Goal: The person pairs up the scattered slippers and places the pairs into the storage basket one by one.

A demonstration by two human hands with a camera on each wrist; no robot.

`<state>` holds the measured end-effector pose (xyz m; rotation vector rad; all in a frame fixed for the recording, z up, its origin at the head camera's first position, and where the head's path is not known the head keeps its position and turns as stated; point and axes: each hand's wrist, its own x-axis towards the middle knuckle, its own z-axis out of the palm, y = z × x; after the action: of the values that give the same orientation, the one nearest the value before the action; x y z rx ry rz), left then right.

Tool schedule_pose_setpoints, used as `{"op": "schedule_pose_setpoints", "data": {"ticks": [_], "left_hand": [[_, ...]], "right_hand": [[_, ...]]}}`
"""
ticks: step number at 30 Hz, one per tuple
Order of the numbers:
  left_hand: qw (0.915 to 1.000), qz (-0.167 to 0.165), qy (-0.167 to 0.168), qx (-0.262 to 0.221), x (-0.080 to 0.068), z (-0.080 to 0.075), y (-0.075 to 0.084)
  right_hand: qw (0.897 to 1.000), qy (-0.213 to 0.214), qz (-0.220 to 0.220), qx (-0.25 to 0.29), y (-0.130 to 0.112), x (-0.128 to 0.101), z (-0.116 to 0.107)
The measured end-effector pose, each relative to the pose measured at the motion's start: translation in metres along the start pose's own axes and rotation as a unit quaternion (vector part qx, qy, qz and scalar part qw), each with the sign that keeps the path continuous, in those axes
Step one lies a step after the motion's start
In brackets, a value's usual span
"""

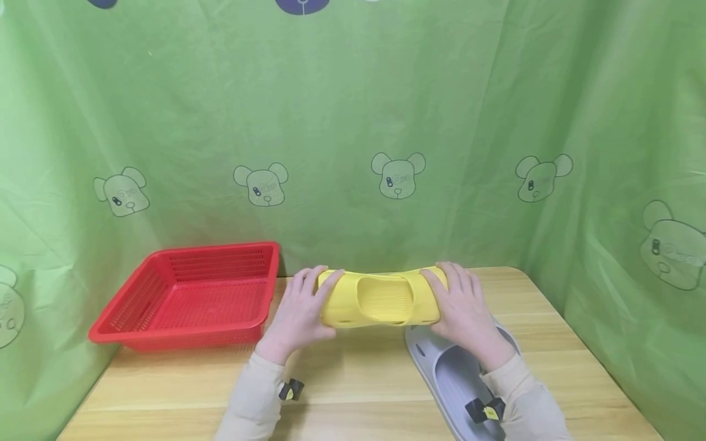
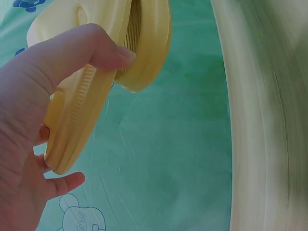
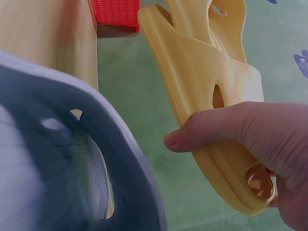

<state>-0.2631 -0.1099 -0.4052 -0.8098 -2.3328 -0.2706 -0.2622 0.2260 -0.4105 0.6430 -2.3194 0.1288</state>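
Head view alone shows the red basket (image 1: 193,297) beside the yellow slipper (image 1: 380,299).

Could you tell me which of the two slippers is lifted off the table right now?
The yellow slipper: the left hand and right hand grip its ends, holding it up. The grey slipper lies flat on the table.

Bright even light, soft shadows; head view sharp; wrist views blurred at close range, colours washed
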Motion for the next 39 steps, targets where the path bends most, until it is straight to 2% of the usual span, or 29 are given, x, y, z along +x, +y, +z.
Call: {"op": "schedule_pose_setpoints", "data": {"ticks": [6, 14, 20, 30, 39], "left_hand": [[1.0, -0.004, -0.002, 0.004, 0.001, -0.001, 0.003], [1.0, 0.004, 0.006, 0.001, 0.002, 0.001, 0.008], [1.0, 0.001, -0.001, 0.004, 0.002, 0.001, 0.01], [0.9997, 0.014, 0.017, 0.009, 0.001, 0.002, 0.011], [0.9998, 0.012, 0.012, 0.004, 0.002, 0.004, 0.013]], "right_hand": [[1.0, 0.007, -0.003, 0.001, -0.001, 0.0, -0.002], [1.0, -0.013, 0.005, -0.003, -0.007, 0.002, -0.005], [1.0, -0.007, 0.004, -0.002, -0.007, 0.002, -0.004], [1.0, -0.001, 0.002, -0.007, -0.014, 0.002, -0.002], [1.0, 0.006, -0.003, -0.005, -0.019, 0.003, -0.002]]}}
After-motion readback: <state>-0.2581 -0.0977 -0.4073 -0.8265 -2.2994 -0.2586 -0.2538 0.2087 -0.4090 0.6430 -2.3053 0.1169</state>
